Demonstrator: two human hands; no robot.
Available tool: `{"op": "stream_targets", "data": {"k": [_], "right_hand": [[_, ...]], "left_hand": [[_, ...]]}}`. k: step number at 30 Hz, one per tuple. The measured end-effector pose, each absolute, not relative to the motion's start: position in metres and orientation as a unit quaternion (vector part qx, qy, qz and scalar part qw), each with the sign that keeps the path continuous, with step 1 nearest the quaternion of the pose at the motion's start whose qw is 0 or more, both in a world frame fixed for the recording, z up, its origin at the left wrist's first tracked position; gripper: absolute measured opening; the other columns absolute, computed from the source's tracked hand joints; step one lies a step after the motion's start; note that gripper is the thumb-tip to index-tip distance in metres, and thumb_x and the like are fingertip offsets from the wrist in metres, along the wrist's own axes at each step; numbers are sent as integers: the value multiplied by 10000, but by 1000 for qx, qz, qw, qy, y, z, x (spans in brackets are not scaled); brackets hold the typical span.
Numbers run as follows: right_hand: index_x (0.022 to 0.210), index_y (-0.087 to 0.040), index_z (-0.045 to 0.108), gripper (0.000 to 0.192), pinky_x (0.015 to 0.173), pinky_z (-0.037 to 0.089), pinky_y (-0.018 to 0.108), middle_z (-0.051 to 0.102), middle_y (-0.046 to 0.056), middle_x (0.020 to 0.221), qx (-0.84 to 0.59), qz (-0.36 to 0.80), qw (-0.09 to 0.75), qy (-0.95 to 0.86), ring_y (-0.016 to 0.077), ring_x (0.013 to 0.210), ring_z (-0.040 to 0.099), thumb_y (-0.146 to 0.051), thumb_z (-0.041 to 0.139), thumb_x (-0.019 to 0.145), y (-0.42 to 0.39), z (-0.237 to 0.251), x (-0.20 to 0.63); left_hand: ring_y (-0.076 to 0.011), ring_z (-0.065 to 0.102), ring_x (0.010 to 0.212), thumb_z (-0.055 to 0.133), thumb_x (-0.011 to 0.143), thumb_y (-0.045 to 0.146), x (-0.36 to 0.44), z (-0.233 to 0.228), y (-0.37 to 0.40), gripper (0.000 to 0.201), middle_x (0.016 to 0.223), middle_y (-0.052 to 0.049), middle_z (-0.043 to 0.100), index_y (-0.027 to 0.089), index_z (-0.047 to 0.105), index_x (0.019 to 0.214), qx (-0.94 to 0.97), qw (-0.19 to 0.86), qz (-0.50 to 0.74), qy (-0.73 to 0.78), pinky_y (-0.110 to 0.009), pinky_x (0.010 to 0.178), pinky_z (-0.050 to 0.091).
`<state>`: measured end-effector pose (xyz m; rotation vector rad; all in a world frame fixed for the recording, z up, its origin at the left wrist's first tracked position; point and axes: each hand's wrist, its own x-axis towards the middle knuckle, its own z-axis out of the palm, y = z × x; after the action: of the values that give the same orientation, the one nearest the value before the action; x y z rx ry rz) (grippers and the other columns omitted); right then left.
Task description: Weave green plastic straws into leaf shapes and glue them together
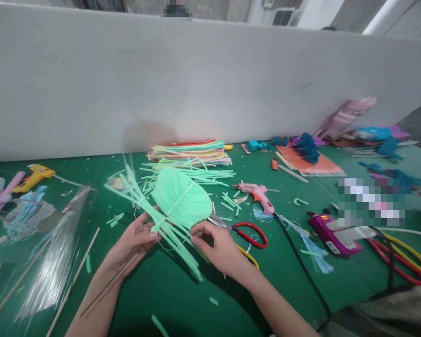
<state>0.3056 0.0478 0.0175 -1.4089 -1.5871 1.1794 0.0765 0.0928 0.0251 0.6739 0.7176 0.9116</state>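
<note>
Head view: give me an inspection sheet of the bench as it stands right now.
Surface: green table, strewn with short green offcuts.
Job's things: fan-shaped green straw piece, held off the table between both hands; thin wire loops around it.
Clutter: stack of coloured straws, pink glue gun, red-handled scissors, yellow glue gun, clear plastic sleeve, purple device, paper pieces at far right.
Grippers: left hand pinches the piece's lower left edge; right hand grips its lower right edge.
Cables: black cord runs from the pink glue gun to the near edge.
Surroundings: white partition behind the table.
</note>
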Motion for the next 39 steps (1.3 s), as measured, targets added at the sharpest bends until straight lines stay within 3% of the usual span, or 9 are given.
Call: {"op": "stream_targets", "data": {"k": [6, 16, 21, 26, 29, 33, 39], "right_hand": [[944, -215, 589, 51, 736, 489, 273, 696, 7, 878, -541, 429, 351, -632, 156, 831, 659, -224, 579, 894, 45, 17, 314], [1024, -232, 561, 125, 776, 484, 312, 693, 16, 948, -558, 346, 307, -689, 180, 889, 656, -173, 535, 916, 42, 15, 324], [1004, -231, 551, 97, 774, 487, 298, 687, 12, 945, -554, 367, 304, -682, 167, 881, 652, -177, 540, 923, 40, 21, 332], [992, -242, 619, 97, 862, 462, 342, 651, 28, 995, -554, 263, 312, -725, 198, 987, 588, -204, 582, 911, 39, 28, 329], [899, -218, 637, 38, 868, 453, 360, 639, 37, 931, -547, 201, 300, -755, 211, 954, 569, -247, 613, 901, 44, 27, 320], [819, -196, 630, 100, 834, 445, 375, 626, 39, 834, -534, 119, 242, -802, 219, 866, 554, -258, 608, 894, 53, 24, 308], [836, -180, 560, 81, 715, 432, 320, 603, 61, 835, -529, 66, 194, -824, 211, 818, 557, -174, 525, 909, 56, 31, 295]], "left_hand": [[-239, 691, 1023, 764, 697, 65, 79, 24, 93, 880, 1175, -96, 706, 246, 366, 1462, 346, 774, 394, 355, -285, 846, 540], [-274, 650, 1117, 781, 731, 179, 107, 23, 85, 779, 1176, -143, 708, 149, 411, 1416, 348, 722, 434, 412, -339, 932, 519], [-267, 680, 1065, 733, 790, 233, 108, 21, 79, 777, 1066, -107, 750, 205, 331, 1454, 342, 730, 391, 444, -392, 938, 526], [-268, 692, 1039, 698, 816, 270, 109, 27, 75, 760, 1029, -102, 761, 217, 292, 1457, 346, 737, 359, 455, -410, 926, 529], [-268, 710, 980, 731, 778, 283, 113, 30, 72, 801, 946, -99, 774, 188, 295, 1443, 346, 731, 375, 454, -398, 891, 538], [-249, 721, 906, 783, 712, 294, 115, 29, 69, 851, 872, -70, 774, 197, 328, 1424, 338, 713, 395, 471, -375, 869, 536], [-162, 692, 694, 791, 700, 255, 107, 27, 72, 743, 668, 33, 698, 206, 423, 1343, 355, 697, 392, 485, -264, 719, 535]]}}
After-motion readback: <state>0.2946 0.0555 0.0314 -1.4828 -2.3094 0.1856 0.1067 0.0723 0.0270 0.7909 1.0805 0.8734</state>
